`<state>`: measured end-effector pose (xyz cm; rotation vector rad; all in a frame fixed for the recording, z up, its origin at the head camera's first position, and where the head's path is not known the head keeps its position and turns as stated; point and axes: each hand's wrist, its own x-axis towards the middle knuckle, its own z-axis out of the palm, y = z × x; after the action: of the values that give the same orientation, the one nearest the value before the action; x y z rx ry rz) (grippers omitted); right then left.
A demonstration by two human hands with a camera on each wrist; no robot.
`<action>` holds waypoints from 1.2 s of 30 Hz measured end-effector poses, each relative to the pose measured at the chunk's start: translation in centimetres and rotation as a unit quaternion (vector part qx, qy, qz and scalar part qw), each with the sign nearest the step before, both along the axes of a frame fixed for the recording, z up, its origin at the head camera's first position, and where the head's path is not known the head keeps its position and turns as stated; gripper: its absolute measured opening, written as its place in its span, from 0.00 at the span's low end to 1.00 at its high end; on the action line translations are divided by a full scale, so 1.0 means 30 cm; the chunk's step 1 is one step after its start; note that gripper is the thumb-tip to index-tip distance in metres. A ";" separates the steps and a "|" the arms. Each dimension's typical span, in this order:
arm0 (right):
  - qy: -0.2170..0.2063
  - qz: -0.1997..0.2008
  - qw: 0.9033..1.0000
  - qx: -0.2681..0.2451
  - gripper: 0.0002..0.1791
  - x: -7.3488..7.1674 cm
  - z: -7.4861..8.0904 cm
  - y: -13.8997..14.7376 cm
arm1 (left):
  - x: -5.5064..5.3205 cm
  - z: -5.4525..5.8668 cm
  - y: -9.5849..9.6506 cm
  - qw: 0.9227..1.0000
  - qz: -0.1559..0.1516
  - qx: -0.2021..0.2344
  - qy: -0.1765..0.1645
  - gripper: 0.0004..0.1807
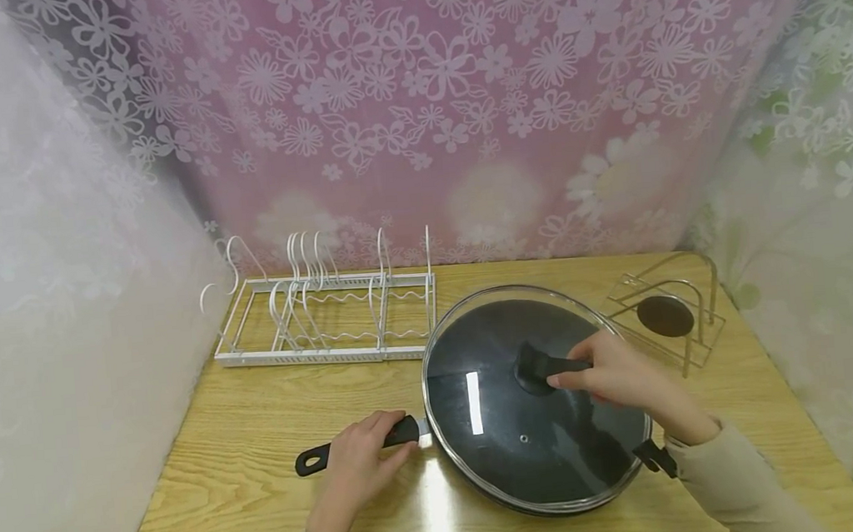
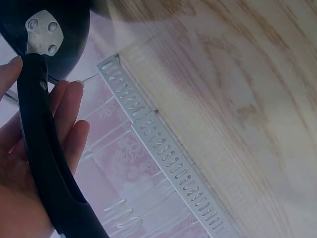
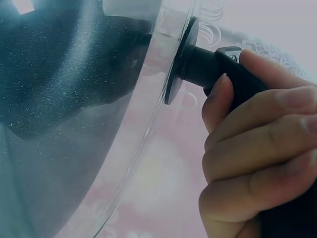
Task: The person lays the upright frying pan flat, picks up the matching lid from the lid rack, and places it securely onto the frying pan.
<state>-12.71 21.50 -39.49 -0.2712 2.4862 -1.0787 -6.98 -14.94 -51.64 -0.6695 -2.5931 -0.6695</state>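
A dark frying pan [image 1: 559, 513] with a long black handle [image 1: 314, 460] is at the front right of the wooden table. My left hand [image 1: 362, 459] grips that handle near the pan; in the left wrist view the fingers [image 2: 69, 109] come round its far side. A round glass lid [image 1: 480, 462] covers the pan, though I cannot tell whether its whole rim touches. My right hand [image 1: 615, 372] holds the lid's black knob [image 1: 534, 368]. The right wrist view shows the thumb and curled fingers about the knob [image 3: 237, 79]. A short black helper handle [image 1: 656, 458] juts out near the right sleeve.
Behind and to the left stands a white wire rack [image 1: 298, 358] with upright dividers. A metal wire stand [image 1: 709, 323] with a dark round disc [image 1: 665, 316] is at the back right. Floral curtains [image 1: 452, 114] hang behind and at both sides of the table [image 1: 223, 449].
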 end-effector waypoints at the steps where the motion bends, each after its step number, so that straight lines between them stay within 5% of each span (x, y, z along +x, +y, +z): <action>1: 0.000 -0.001 1.000 -0.001 0.16 -0.001 -0.002 0.000 | 0.000 0.001 0.000 1.000 0.000 0.000 0.001 0.23; 21: -0.010 -0.015 1.000 0.010 0.22 -0.020 -0.052 -0.002 | -0.015 0.007 -0.026 1.000 -0.015 0.011 0.021 0.23; 36: 0.000 -0.013 0.999 0.029 0.21 -0.015 -0.062 -0.019 | -0.008 0.018 -0.075 0.999 -0.011 0.035 -0.005 0.22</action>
<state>-13.16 20.92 -41.34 -0.2228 2.5231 -1.0141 -7.21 -17.19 -51.11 -0.6761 -2.5618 -0.7688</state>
